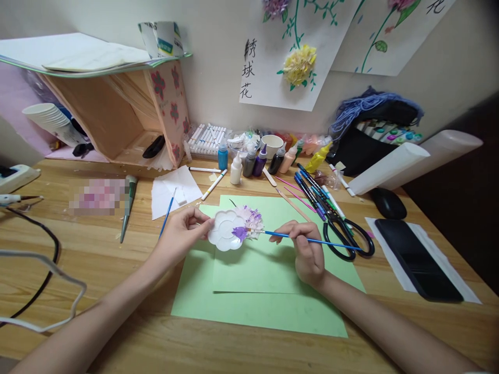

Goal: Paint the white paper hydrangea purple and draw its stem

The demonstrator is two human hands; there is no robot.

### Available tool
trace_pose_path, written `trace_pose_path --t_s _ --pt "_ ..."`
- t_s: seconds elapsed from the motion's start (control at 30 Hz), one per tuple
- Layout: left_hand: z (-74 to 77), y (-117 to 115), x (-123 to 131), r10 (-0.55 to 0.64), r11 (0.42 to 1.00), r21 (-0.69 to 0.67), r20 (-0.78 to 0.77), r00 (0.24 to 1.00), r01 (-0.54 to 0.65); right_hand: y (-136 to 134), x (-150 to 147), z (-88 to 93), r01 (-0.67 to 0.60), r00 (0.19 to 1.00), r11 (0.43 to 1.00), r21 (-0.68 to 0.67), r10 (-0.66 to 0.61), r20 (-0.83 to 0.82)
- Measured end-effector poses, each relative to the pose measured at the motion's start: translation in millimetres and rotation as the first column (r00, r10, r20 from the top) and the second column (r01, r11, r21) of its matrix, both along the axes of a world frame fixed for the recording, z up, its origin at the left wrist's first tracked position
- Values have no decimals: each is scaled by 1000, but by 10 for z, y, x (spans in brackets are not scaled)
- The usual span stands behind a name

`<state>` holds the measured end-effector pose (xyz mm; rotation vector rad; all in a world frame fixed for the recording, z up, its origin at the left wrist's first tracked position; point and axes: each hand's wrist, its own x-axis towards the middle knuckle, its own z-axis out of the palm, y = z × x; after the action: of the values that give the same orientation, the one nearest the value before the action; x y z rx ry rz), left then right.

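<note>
Pinched at its left edge, a white flower-shaped paint palette (225, 223) is held up by my left hand (191, 226). Purple paint (239, 234) fills its right-hand well. My right hand (302, 246) has its fingers closed round a thin blue paintbrush (312, 240), whose tip points left and meets the purple paint. Behind the palette, partly hidden by it, lies a white paper flower (251, 215) with purple-tinted petals. Under both hands are overlapping light green sheets (268, 306).
Paint bottles (259, 162) line the back. Black-handled scissors (339, 241) and several pens lie right, beside a black phone (419, 259). A second blue brush (168, 208) rests on white paper (161, 195) at left. Cables (54, 270) cross the left side; an orange box (167, 114) stands behind.
</note>
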<state>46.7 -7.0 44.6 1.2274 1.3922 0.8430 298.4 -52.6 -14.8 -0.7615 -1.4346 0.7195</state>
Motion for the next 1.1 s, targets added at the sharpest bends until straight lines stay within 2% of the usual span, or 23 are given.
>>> trace_pose_path --t_s 0.1,0.2,0.27,0.37,0.5,0.63,0.7,0.77,0.8,0.87,0.93,1.0,1.03,1.1 --pt "-12 60 -73 48 997 62 -32 998 -46 40 15 42 79 986 995 -56 -86 -141" --pt "-25 166 -159 151 985 98 -61 987 -144 139 51 63 176 949 972 -155 -209 -236" --pt "-46 237 -203 208 975 93 -77 975 -201 209 89 49 208 940 952 -226 -259 -224" --pt "-108 309 -240 233 972 67 -101 967 -227 275 144 10 221 951 930 -293 -272 -146" --pt "-242 350 -284 227 973 69 -163 960 -218 287 169 -10 255 949 923 -289 -296 -107" --pt "-347 341 -340 149 989 58 -218 964 -139 263 156 -9 273 943 927 -257 -311 -119" --pt "-328 299 -339 117 990 116 -335 935 -83 242 156 -8 247 954 941 -233 -278 -112" --pt "-254 233 -292 168 958 285 -542 824 -8 224 164 5 229 963 952 -204 -253 -96" --pt "-204 197 -247 209 919 391 -609 765 60 222 171 20 230 964 954 -192 -250 -88" --pt "-107 134 -112 222 867 466 -679 700 177 242 187 63 244 961 952 -183 -263 -84" --pt "-49 91 71 107 842 461 -652 751 280 299 198 112 252 958 950 -184 -271 -90" --pt "-52 71 267 -24 830 417 -637 771 370 385 197 148 241 960 955 -173 -261 -103" --pt "-76 67 356 -58 821 410 -632 773 396 433 192 156 233 962 959 -160 -252 -107" --pt "-158 62 486 -40 798 461 -603 797 389 526 175 153 222 967 967 -128 -235 -100"
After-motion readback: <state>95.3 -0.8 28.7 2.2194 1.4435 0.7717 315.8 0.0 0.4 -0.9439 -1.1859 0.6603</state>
